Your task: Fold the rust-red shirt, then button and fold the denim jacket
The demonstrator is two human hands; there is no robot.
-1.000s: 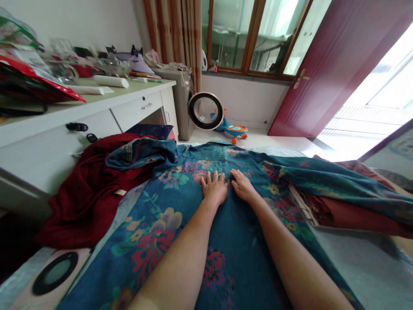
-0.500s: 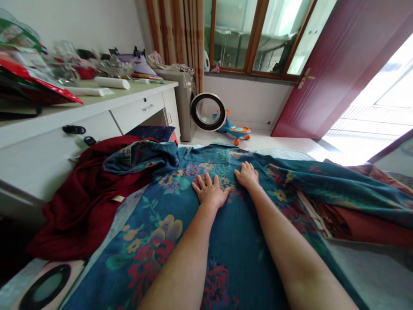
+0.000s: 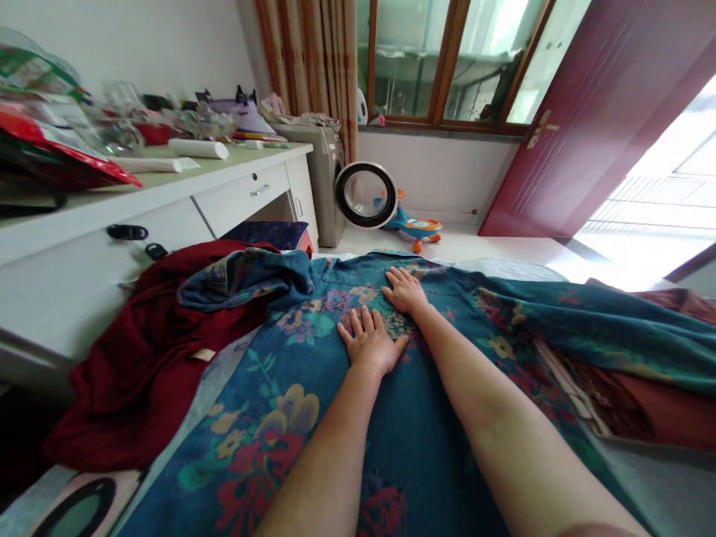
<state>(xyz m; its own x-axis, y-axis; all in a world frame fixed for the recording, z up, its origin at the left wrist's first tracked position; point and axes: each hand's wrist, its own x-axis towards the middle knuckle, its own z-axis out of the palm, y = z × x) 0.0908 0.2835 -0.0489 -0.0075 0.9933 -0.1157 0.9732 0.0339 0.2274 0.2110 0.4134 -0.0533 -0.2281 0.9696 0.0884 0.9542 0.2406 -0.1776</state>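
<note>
A blue floral garment (image 3: 313, 388) lies spread flat across the bed in front of me. My left hand (image 3: 372, 341) rests palm down on its middle, fingers stretched out and holding nothing. My right hand (image 3: 404, 289) lies flat a little farther away, near the garment's collar, fingers also extended. One sleeve (image 3: 604, 328) runs off to the right. The other sleeve (image 3: 246, 272) is bunched up at the left over a dark red garment (image 3: 145, 350).
A white desk (image 3: 168, 201) crowded with clutter stands at the left. Beyond the bed are a washing machine (image 3: 327, 179) with its round door open, an orange and blue toy (image 3: 417, 227) on the floor, and a dark red door (image 3: 593, 119) open at the right.
My right hand has slid away from me toward the collar. My left hand has stayed pressed on the middle of the garment, shifting only slightly.
</note>
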